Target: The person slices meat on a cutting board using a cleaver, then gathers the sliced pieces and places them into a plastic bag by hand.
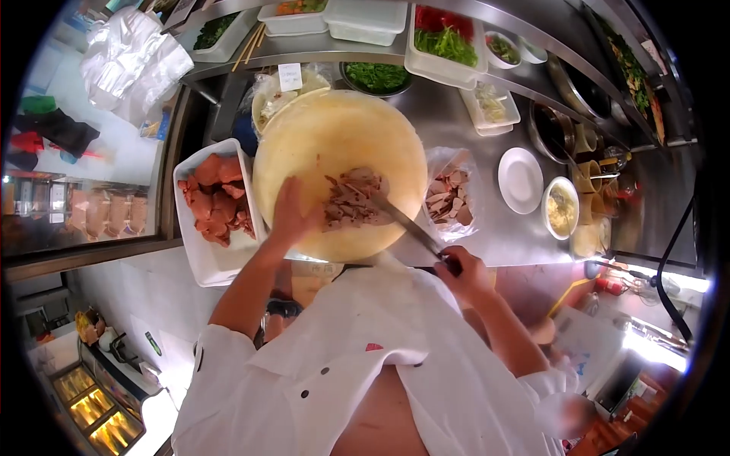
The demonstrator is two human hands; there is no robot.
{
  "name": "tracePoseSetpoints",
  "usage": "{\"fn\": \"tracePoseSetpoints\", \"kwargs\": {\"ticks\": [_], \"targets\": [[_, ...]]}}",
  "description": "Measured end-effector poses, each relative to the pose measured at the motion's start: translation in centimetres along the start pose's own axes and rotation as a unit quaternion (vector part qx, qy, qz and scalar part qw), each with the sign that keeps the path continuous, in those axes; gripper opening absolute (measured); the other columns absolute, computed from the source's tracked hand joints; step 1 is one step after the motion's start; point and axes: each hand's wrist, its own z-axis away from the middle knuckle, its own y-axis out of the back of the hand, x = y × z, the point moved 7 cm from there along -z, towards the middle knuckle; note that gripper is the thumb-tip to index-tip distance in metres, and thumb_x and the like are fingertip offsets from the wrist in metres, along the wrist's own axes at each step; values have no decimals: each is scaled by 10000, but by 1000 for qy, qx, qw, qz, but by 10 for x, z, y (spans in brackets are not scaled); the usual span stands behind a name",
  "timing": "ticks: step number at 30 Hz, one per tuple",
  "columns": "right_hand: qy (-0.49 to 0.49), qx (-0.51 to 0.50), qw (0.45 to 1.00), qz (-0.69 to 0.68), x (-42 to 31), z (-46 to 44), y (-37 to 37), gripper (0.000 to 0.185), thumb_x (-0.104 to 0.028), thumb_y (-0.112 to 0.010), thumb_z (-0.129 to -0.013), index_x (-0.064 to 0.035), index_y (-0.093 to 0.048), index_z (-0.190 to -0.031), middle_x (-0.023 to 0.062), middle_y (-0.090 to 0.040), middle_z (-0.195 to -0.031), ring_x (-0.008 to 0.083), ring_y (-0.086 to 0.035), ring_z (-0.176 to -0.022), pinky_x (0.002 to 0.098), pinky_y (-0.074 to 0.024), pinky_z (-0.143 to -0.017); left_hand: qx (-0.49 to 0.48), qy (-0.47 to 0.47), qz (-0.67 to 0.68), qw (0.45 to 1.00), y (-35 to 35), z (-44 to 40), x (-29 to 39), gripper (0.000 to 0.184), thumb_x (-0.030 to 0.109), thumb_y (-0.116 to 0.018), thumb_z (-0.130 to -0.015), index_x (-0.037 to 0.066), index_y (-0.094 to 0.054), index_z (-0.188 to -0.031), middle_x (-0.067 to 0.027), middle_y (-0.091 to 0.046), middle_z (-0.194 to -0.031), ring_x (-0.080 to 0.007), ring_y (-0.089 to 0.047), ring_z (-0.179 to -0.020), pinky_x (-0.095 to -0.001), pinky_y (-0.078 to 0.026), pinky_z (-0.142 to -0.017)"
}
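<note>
My right hand [464, 272] is wrapped round the dark handle of a knife [414, 229]. The blade slants up to the left, its far end at a pile of sliced brown meat [353, 199] that looks like liver. That pile lies on a round, yellowish chopping block [342, 137]. At the left side of the slices, my left hand [291, 215] rests on the block with its fingers extended and nothing held. Left of the block, a white tub [204, 262] carries large brown pieces [217, 197]. A clear plastic bag [454, 190] of similar slices lies to the right.
On the steel counter [487, 167] stand a white plate [521, 180] and a bowl of pale chopped food [560, 208]. Behind the block is a bowl of chopped greens [375, 76]. A shelf above holds several tubs, one with greens and red pieces [445, 45].
</note>
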Motion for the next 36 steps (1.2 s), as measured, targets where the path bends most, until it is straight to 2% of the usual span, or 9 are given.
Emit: {"fn": "tracePoseSetpoints", "kwargs": {"ticks": [1, 3, 6, 10, 14, 15, 20, 26, 36], "targets": [[-86, -24, 993, -78, 25, 4, -3, 193, -233, -701, -1012, -51, -647, -1045, 93, -689, -753, 238, -654, -612, 366, -517, -564, 15, -45, -25, 999, -14, 7, 12, 909, 457, -815, -877, -55, -436, -1526, -339, -423, -1559, -529, -406, -1436, -567, -349, -1209], [-252, -65, 938, -231, 71, 16, -22, 216, -227, -643, -1061, -29, -631, -978, 62, -647, -706, 163, -587, -539, 310, -466, -497, 16, -60, -1, 998, -26, 10, 40, 918, 474, -799, -887, -51, -422, -1540, -333, -398, -1584, -526, -383, -1461, -577, -342, -1212], [-313, -38, 858, -406, 100, 14, -46, 273, -236, -585, -1102, -20, -596, -935, 43, -605, -697, 109, -523, -515, 281, -415, -458, 42, -46, 13, 998, -42, 2, 73, 929, 508, -778, -899, -34, -409, -1557, -323, -392, -1596, -510, -376, -1480, -583, -356, -1200], [-356, -17, 828, -433, 121, 10, -74, 271, -240, -565, -1111, -29, -590, -943, 57, -603, -696, 129, -521, -502, 291, -438, -455, 47, -19, 8, 999, -58, -13, 91, 944, 529, -779, -892, -15, -405, -1566, -318, -384, -1603, -505, -382, -1478, -579, -380, -1185], [-362, -10, 801, -477, 133, 10, -103, 270, -257, -571, -1109, -26, -599, -974, 68, -624, -756, 130, -534, -534, 295, -461, -471, 18, -2, 43, 999, -65, -14, 99, 1049, 572, -833, -818, 2, -391, -1580, -309, -348, -1631, -504, -384, -1480, -603, -387, -1171], [-367, -8, 792, -488, 132, 9, -109, 228, -248, -598, -1096, -48, -598, -986, 81, -633, -755, 158, -532, -524, 302, -441, -470, 21, -17, 42, 999, -63, -11, 102, 1094, 582, -853, -786, 6, -379, -1586, -308, -340, -1635, -505, -382, -1482, -614, -380, -1173], [-347, -6, 805, -481, 118, -3, -130, 258, -267, -605, -1093, -46, -599, -960, 64, -619, -741, 155, -535, -530, 303, -453, -484, 10, -99, 2, 995, -47, 3, 110, 1281, 600, -934, -653, 29, -318, -1619, -313, -328, -1640, -506, -356, -1499, -657, -333, -1191], [-326, -27, 821, -468, 85, -22, -165, 258, -264, -586, -1100, -35, -597, -981, 51, -615, -758, 138, -543, -550, 316, -467, -501, 35, -105, 2, 994, -42, -5, 118, 1258, 584, -938, -670, 72, -312, -1634, -318, -330, -1633, -498, -333, -1514, -649, -306, -1214], [-304, -70, 854, -416, 37, -46, -202, 291, -290, -580, -1099, -44, -563, -943, 44, -604, -739, 135, -557, -551, 315, -469, -508, 90, -44, 39, 994, -45, -5, 100, 1080, 561, -915, -718, 80, -453, -1567, -289, -384, -1616, -524, -397, -1473, -619, -408, -1160]]}}
